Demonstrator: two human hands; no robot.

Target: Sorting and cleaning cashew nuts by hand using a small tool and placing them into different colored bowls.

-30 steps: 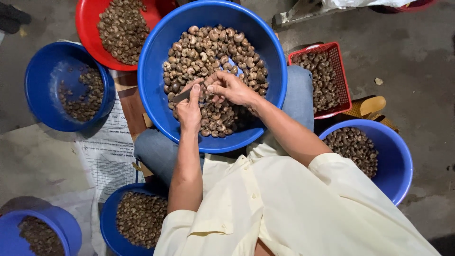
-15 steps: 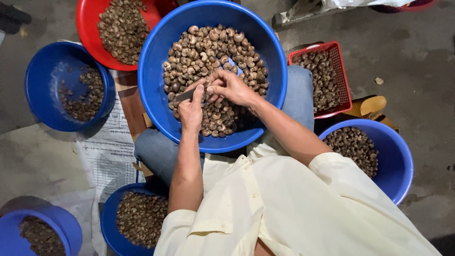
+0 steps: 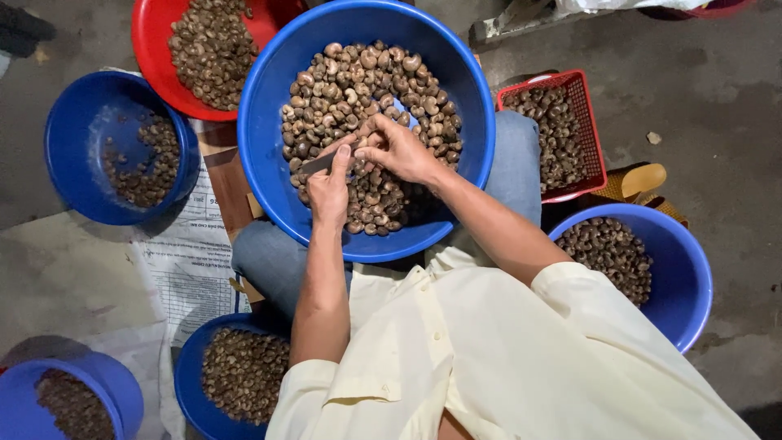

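1. Count: five blue tubs, one red tub, one red crate. All hold brown nuts.
2. Blue tubs: big tub on the lap, centre; left tub, thinly filled; right tub; near tub by the left elbow; corner tub at near left, cut by the frame edge.
3. Red tub sits far left, touching the big tub's rim. Red crate sits right of the big tub, beside the knee.
4. Hands: two, both over the big tub's nut pile.
5. Left hand: fingers curled shut round a dark flat tool, forefinger laid straight along it. Tool tip points left and far.
6. Right hand: fingertips pinched together on a nut, just beside the left forefinger tip. The nut is mostly hidden by the fingers.
7. The two hands touch at the fingertips, above the pile's centre.
8. Person: cream short-sleeved shirt, blue jeans, seated, knees under the big tub.
9. Surface: grey concrete floor, stained, a few scraps on it. Printed paper sheet lies on the floor at left, between the left tub and the near tub.
10. A yellow sandal lies on the floor at right, between the crate and the right tub.
11. Light is dim; nothing of the walls shows.
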